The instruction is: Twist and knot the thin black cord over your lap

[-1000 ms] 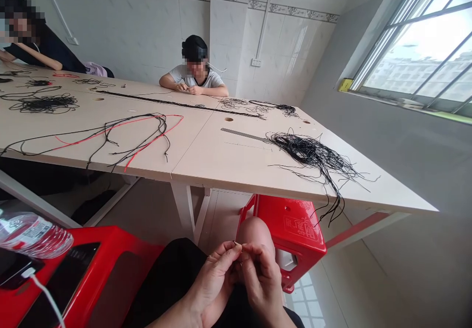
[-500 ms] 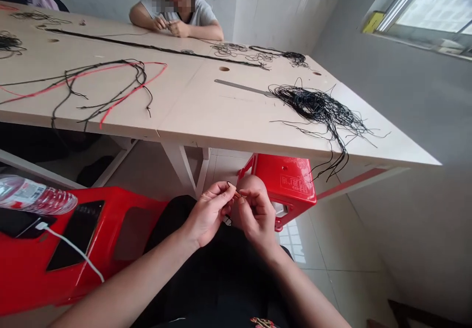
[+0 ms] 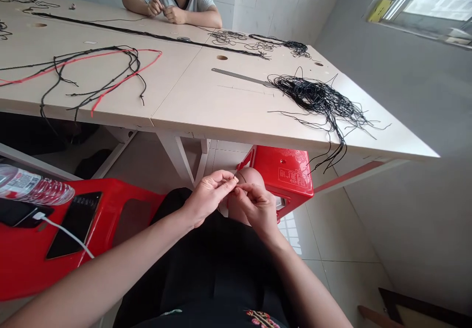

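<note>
Above my knee, my left hand (image 3: 211,194) pinches a thin dark cord (image 3: 242,176) between thumb and forefinger. My right hand (image 3: 259,209) is beside it, thumb and forefinger closed on the same cord, the fingertips of both hands nearly touching. Only a short, fine piece of the cord shows over the fingers; the rest is mostly hidden by the hands. On the table beyond lies a loose bundle of black cords (image 3: 313,97), its ends hanging over the front edge. A metal ruler (image 3: 241,77) lies partly under that bundle.
A red stool (image 3: 285,170) stands under the table (image 3: 206,121). At left, another red stool (image 3: 121,190) carries a plastic bottle (image 3: 33,184) and phones (image 3: 75,224). Knotted black and red cords (image 3: 99,82) lie on the table. Across it, a person (image 3: 177,3) handles something small.
My view has tilted slightly, so the table sits higher. My hands stay together over the knee; the right fingers have shifted a little and the cord now arcs above them.
</note>
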